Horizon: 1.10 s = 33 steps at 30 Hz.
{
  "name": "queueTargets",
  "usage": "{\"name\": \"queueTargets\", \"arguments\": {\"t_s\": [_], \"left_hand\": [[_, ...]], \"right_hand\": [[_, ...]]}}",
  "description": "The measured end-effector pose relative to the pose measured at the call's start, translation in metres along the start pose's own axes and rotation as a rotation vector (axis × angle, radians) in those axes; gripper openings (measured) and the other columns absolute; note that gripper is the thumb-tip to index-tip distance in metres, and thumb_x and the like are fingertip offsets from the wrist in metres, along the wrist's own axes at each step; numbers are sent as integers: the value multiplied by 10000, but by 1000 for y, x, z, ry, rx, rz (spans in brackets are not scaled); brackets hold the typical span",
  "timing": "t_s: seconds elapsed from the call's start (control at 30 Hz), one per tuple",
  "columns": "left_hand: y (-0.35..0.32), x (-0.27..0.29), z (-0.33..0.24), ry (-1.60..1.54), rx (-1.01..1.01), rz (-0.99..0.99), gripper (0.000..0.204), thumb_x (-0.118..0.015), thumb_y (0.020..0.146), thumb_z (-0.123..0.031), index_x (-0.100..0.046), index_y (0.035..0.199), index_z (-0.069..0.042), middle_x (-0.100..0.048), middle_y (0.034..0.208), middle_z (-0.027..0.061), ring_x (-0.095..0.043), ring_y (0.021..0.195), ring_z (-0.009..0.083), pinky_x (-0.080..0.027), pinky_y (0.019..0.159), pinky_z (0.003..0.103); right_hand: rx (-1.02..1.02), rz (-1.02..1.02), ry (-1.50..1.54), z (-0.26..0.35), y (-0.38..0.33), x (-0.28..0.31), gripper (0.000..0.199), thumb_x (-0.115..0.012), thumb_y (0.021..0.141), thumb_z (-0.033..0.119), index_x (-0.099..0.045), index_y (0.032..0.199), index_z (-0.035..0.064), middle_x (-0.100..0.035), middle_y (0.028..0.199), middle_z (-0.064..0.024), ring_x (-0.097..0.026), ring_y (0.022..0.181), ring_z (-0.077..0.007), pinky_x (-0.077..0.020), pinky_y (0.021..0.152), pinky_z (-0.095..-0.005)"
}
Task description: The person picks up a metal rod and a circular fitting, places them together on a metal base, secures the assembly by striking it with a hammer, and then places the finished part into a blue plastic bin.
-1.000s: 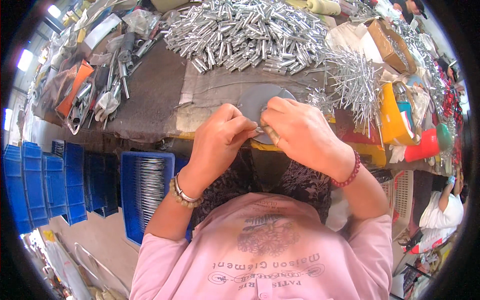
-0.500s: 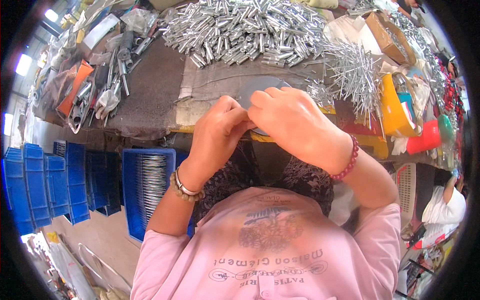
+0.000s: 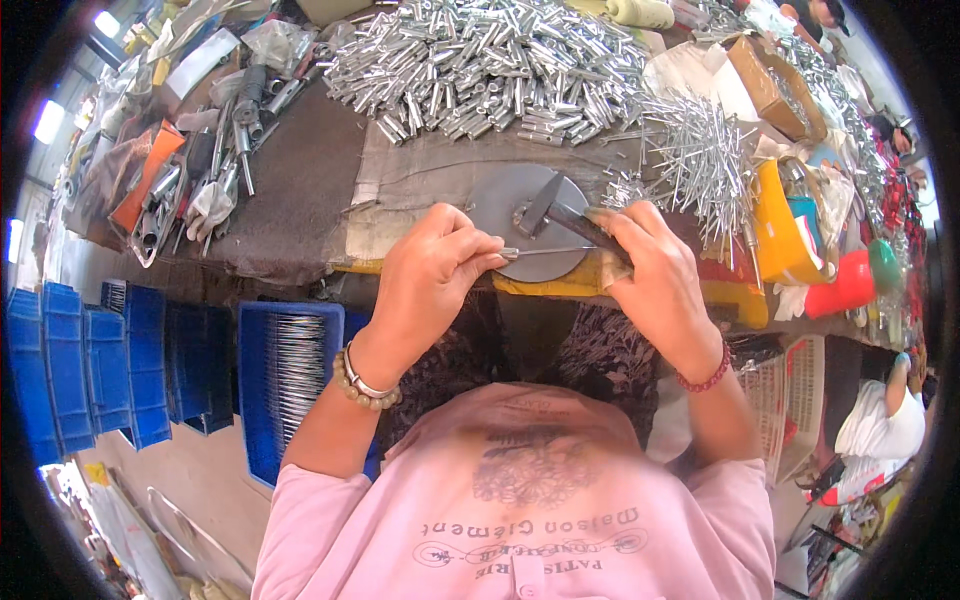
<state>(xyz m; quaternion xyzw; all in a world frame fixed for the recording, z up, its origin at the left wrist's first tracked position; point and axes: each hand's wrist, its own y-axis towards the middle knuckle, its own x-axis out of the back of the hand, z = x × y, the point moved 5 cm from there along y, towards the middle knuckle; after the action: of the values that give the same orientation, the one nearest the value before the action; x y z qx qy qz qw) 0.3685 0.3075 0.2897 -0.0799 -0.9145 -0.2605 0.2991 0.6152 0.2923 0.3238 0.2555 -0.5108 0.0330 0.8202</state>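
Note:
A round grey metal disc point(image 3: 548, 267) lies at the near edge of the workbench. My left hand point(image 3: 436, 262) pinches a small silver tube point(image 3: 511, 254) at the disc's left side. A thin metal rod point(image 3: 562, 250) runs rightward from the tube, across the disc. Over the disc is a hammer point(image 3: 542, 204) with a dark head. My right hand point(image 3: 652, 262) is closed around its handle, at the disc's right; part of the handle is hidden by the fingers.
A heap of silver tubes point(image 3: 485, 75) covers the back of the bench. Thin metal rods point(image 3: 705, 155) are piled at right, near a yellow container point(image 3: 785, 225). Tools and an orange piece point(image 3: 148, 178) lie at left. Below stands a blue crate point(image 3: 258, 400) with stacked rods.
My hands, together over the disc before, have moved apart. The right hand has gone right and taken hold of the hammer. The disc, tube and rod now show plainly.

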Motion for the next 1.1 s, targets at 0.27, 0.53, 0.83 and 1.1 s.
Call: {"name": "queueTargets", "arguments": {"t_s": [0.27, 0.53, 0.83, 1.1], "left_hand": [[2, 1, 0, 0, -30, -37, 179, -892, 861, -79, -815, 1021, -56, -670, 925, 93, -694, 812, 294, -547, 705, 405], [0, 1, 3, -35, 45, 43, 179, -856, 900, -5, -813, 1072, -30, -640, 943, 81, -640, 838, 214, -515, 732, 324], [1, 0, 8, -114, 46, 54, 185, -877, 885, -23, -821, 1061, -36, -639, 955, 82, -647, 862, 210, -516, 760, 319], [2, 3, 7, -83, 28, 54, 193, -879, 887, -21, -820, 1071, -33, -644, 968, 83, -649, 863, 223, -523, 766, 327]], "right_hand": [[90, -322, 117, 31, -23, 17, 393, -756, 824, -70, -799, 1199, 41, -633, 1069, -108, -686, 910, -313, -590, 787, -418], [60, -178, 207, 30, -18, 9, 417, -755, 845, -90, -801, 1238, 43, -664, 1051, -127, -696, 923, -313, -586, 790, -411], [28, -216, 200, 21, -4, 17, 463, -726, 825, -135, -770, 1265, 2, -668, 1118, -151, -698, 967, -350, -583, 826, -407], [127, -212, 108, 27, -36, -2, 386, -804, 839, -85, -809, 1199, 52, -673, 1083, -120, -688, 906, -316, -575, 759, -390]]}}
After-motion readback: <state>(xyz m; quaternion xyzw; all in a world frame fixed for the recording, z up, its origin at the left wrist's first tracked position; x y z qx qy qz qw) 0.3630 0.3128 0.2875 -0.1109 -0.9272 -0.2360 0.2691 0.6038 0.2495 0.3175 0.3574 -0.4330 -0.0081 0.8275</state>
